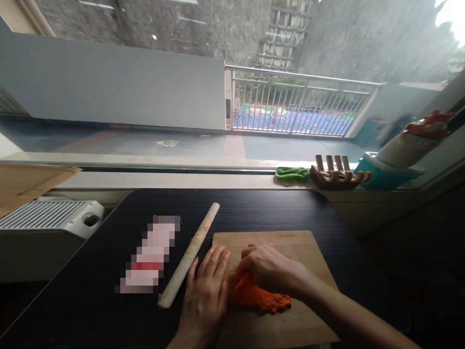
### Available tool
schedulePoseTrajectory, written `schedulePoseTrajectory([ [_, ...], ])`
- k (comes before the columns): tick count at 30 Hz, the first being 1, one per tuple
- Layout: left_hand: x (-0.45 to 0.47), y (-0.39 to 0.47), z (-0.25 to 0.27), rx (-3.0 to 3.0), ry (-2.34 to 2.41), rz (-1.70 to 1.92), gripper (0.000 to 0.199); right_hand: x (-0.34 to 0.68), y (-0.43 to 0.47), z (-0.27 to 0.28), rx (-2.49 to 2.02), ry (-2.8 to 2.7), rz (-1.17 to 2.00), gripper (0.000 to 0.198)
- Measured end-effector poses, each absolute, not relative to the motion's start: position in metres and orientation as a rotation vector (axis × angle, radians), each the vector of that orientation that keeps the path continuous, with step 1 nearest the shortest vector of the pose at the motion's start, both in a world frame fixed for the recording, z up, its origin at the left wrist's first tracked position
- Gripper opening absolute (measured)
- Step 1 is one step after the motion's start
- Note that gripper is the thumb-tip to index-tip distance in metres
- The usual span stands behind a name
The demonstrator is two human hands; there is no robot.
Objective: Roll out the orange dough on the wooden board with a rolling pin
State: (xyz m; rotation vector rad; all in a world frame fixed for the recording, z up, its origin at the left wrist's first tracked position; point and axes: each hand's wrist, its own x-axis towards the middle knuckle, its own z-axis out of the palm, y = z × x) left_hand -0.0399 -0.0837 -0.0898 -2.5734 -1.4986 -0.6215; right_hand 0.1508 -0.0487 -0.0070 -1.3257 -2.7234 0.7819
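A lump of orange dough (254, 293) lies on a wooden board (298, 242), its right end thin and ragged. My right hand (263, 266) is closed on the upper left part of it, the fist pressing down with its fingertips out of sight. My left hand (209, 286) rests flat at the board's left edge, fingers stretched forward, and holds nothing. Just left of that hand a pale wooden rolling pin (192, 252) lies slantwise on the black table (174, 201).
A pixelated pinkish item (150, 257) is on the table's left side. Along the window sill sit a green cloth (291, 174), a brown wooden rack (336, 179) and a teal container (387, 177). To the left stands a white heater-like unit (87, 220).
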Motion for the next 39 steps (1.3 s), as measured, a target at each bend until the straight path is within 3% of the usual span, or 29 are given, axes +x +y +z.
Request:
schedulePoseTrajectory([
  [5,-0.039,-0.085,-0.088,-2.575,-1.504,-0.62,0.049,0.157,-0.051,0.005,-1.265,-2.858,0.785,0.025],
  [12,-0.04,-0.085,-0.089,-2.596,-1.502,-0.597,0.046,0.148,-0.059,0.023,-1.117,-2.921,0.738,0.034],
  [15,-0.04,-0.085,-0.088,-2.604,-1.501,-0.583,0.047,0.141,-0.064,0.016,-1.108,-3.09,0.62,0.028],
  [20,-0.04,-0.085,-0.086,-2.609,-1.507,-0.581,0.048,0.134,-0.067,0.004,-1.038,-3.231,0.382,0.04],
  [23,-0.04,-0.086,-0.085,-2.626,-1.524,-0.589,0.048,0.135,-0.063,0.01,-0.974,-3.314,0.34,0.027],
  [27,-0.038,-0.087,-0.083,-2.631,-1.561,-0.593,0.048,0.146,-0.056,0.035,-0.964,-3.402,0.526,0.013],
  [33,-0.037,-0.086,-0.084,-2.616,-1.533,-0.577,0.048,0.148,-0.055,0.043,-0.807,-3.229,0.546,0.026],
  [39,-0.038,-0.087,-0.083,-2.617,-1.525,-0.558,0.048,0.135,-0.058,0.027,-0.891,-3.451,0.353,0.021],
])
